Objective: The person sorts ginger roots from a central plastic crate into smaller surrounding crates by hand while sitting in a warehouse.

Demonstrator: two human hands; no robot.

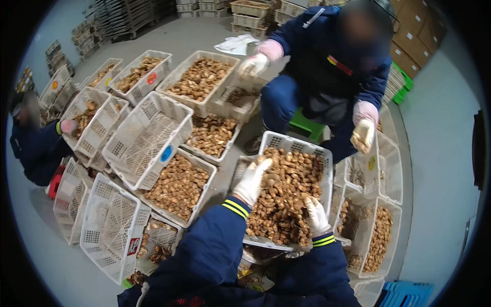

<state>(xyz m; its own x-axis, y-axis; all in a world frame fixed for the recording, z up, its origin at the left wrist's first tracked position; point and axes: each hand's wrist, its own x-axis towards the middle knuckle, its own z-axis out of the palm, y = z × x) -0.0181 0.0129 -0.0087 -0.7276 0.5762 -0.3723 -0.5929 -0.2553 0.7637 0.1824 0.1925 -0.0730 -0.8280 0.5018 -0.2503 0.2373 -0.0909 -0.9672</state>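
Observation:
A white perforated crate [328,176], heaped with small brown knobbly pieces [286,189] that look like mushrooms, stands in front of me. My left hand [250,181], in a white glove, lies over the crate's left side with its fingers stretched onto the pieces. At the lower right of the heap, my right hand [316,216], also gloved, reaches in with fingers apart; its fingertips are partly hidden against the pieces. I can make out nothing gripped in either hand.
A co-worker [332,66] sits across from the crate near a green stool [307,125], both gloved hands raised. Another person [36,138] works at far left. Several filled crates [199,79] and an empty crate [148,138] crowd the left; more crates [383,230] line the right.

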